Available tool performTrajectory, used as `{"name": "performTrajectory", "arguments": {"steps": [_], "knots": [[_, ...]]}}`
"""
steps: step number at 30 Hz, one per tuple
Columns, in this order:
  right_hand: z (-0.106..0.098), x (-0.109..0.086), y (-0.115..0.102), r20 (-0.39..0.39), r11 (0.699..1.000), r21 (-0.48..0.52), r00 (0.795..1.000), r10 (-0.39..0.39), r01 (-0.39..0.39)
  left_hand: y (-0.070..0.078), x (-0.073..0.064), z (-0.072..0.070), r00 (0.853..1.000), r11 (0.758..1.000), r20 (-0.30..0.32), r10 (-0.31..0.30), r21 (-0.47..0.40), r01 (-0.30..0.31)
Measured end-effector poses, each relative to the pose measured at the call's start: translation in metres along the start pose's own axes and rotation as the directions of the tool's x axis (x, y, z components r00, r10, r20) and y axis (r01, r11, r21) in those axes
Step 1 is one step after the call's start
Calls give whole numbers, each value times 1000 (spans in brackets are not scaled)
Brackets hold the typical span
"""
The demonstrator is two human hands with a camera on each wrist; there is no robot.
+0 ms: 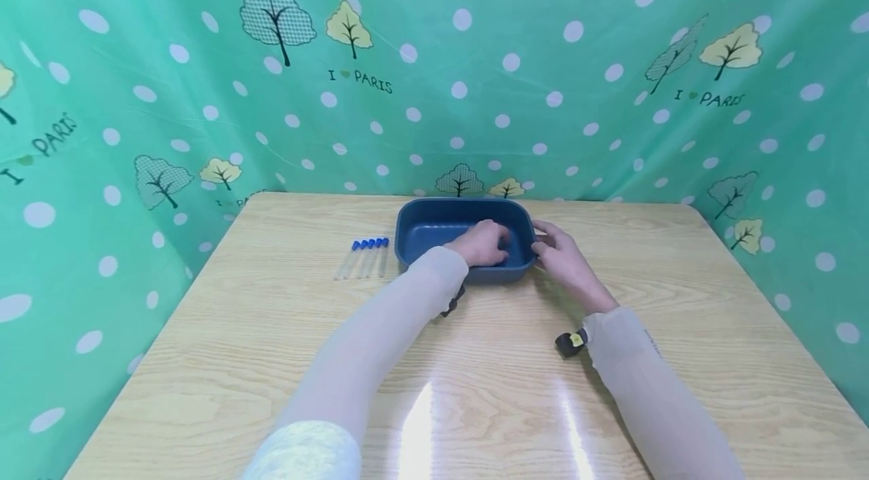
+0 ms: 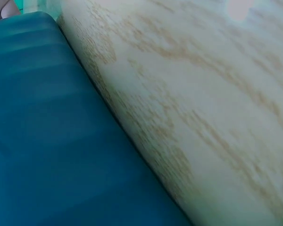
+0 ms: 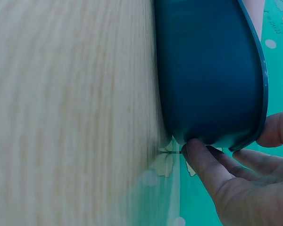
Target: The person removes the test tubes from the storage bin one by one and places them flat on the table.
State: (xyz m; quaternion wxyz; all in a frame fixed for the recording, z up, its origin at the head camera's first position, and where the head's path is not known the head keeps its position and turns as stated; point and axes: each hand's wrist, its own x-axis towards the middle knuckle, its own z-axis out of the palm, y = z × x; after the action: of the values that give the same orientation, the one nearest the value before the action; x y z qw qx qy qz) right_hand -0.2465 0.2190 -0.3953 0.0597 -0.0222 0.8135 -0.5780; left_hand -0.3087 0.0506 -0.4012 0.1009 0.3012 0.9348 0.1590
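Note:
A dark blue rectangular plastic basin (image 1: 434,232) stands toward the back of the wooden table. My left hand (image 1: 480,242) reaches over its near wall, fingers bent down inside; whatever is under them is hidden. In the left wrist view only the basin's outer wall (image 2: 61,122) shows, not that hand. At the basin's right end my right hand (image 1: 562,253) holds it, the thumb at the rim and the fingers against the outer wall. The right wrist view shows these fingers (image 3: 205,162) touching the wall low down, near the table.
Several clear tubes with blue caps (image 1: 370,244) lie side by side left of the basin. Behind the wooden table (image 1: 258,359) hangs a green dotted cloth (image 1: 380,125) printed with trees, which also covers the sides.

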Motion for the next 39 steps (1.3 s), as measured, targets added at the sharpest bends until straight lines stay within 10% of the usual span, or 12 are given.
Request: {"name": "performTrajectory", "arguments": {"steps": [39], "knots": [[0, 1, 3, -3, 1000, -19, 1000, 8, -8, -4, -2, -2, 997, 995, -56, -61, 72, 65]]}}
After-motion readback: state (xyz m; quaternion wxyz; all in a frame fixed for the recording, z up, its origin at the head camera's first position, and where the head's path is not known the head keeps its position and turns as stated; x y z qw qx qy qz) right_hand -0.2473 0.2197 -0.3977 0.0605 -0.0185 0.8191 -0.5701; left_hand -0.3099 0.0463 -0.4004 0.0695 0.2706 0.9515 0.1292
